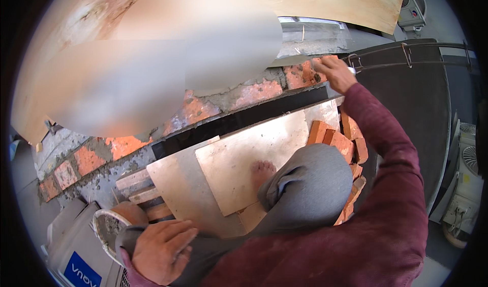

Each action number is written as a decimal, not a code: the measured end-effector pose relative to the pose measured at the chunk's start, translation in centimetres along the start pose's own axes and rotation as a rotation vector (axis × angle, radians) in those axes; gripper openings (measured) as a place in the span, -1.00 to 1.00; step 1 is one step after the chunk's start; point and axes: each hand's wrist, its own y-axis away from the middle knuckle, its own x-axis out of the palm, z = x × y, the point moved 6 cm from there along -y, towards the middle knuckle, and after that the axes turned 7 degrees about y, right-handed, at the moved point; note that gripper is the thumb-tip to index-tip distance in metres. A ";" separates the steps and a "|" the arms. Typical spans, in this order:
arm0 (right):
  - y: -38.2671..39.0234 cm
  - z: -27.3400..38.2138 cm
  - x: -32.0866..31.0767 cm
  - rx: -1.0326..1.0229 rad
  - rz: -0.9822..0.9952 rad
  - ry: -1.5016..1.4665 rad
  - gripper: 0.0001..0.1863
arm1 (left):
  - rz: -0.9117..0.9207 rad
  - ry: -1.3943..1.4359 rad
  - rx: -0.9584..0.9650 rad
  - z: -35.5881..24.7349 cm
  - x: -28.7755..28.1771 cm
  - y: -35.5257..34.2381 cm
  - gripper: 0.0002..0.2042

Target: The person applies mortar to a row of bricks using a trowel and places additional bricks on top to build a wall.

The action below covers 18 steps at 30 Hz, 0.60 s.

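Observation:
My right hand (334, 72) reaches to the right end of a mortared brick course, its fingers bent over a mortar-spotted red brick (297, 76). The course runs diagonally down to the left, with grey mortar (226, 100) between and around the bricks. My left hand (161, 249) hangs loosely over my grey-trousered leg at the bottom, fingers slightly bent and apart, holding nothing visible. Beside it stands a bucket (101, 213) with grey mortar inside. My bare foot (264, 172) rests on pale boards (239, 150), next to loose bricks (340, 147) on the right.
A dark gap (188, 132) separates the brickwork from the boards. A plywood panel (335, 0) spans the top, partly blurred out. A steel rebar frame (406, 55) crosses a dark slab (406, 114). Outdoor units (467, 160) line the right; a grey appliance (66, 241) sits lower left.

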 end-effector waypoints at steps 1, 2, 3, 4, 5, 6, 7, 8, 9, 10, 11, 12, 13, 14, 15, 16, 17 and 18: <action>0.8 -0.4 -1.6 0.015 0.014 0.039 -0.39 | 0.007 0.027 0.020 -0.2 0.2 0.1 -0.62; 1.0 -0.5 -2.6 0.043 0.065 0.064 -0.39 | 0.005 0.052 0.036 -0.3 0.8 0.1 -0.63; 1.0 0.0 -3.7 0.067 0.116 0.087 -0.38 | 0.002 0.079 0.048 -0.4 1.5 0.0 -0.64; 1.3 1.0 -5.5 0.106 0.145 0.070 -0.41 | 0.009 0.002 0.109 -0.1 2.6 -1.7 -0.68; 0.1 2.7 -5.8 0.083 0.094 -0.018 -0.42 | 0.013 -0.093 0.135 -0.7 3.5 -3.1 -0.71; -1.4 4.9 -6.2 0.063 0.043 -0.102 -0.43 | 0.090 -0.146 0.226 -1.4 5.2 -4.1 -0.73; -2.9 6.6 -6.9 0.049 -0.005 -0.175 -0.44 | 0.167 -0.198 0.332 -2.0 7.0 -5.5 -0.74; -5.2 9.1 -6.3 0.052 -0.065 -0.213 -0.49 | 0.202 -0.097 0.386 -2.4 9.2 -6.8 -0.74; -8.1 12.3 -6.3 0.076 -0.064 -0.242 -0.48 | 0.231 0.009 0.433 -2.9 11.1 -8.0 -0.74; -9.6 14.8 -5.4 0.097 -0.039 -0.136 -0.46 | 0.474 -0.071 0.294 -3.1 13.7 -9.5 -0.77; -10.9 17.0 -4.7 0.120 -0.019 -0.040 -0.45 | 0.719 -0.150 0.138 -2.5 15.9 -10.1 -0.78; -12.0 19.3 -5.3 0.113 -0.005 -0.087 -0.45 | 0.783 -0.207 0.103 -1.3 17.8 -9.6 -0.81; -12.7 21.6 -6.1 0.104 0.010 -0.135 -0.44 | 0.842 -0.268 0.068 0.0 19.4 -9.3 -0.83; -12.2 23.2 -6.3 0.116 0.054 -0.165 -0.44 | 0.890 -0.315 0.084 0.7 21.0 -9.3 -0.83; -12.6 25.2 -7.4 0.060 -0.019 -0.131 -0.46 | 0.901 -0.335 0.092 1.0 21.3 -9.1 -0.83; -12.7 27.1 -8.0 0.077 0.010 -0.149 -0.46 | 0.910 -0.337 0.085 1.2 21.7 -8.7 -0.83; -12.9 28.5 -9.1 0.091 0.034 -0.164 -0.45 | 0.916 -0.336 0.079 1.4 21.9 -8.5 -0.83; -12.9 29.3 -9.9 0.098 0.015 -0.295 -0.44 | 0.913 -0.336 0.069 1.6 21.9 -8.2 -0.83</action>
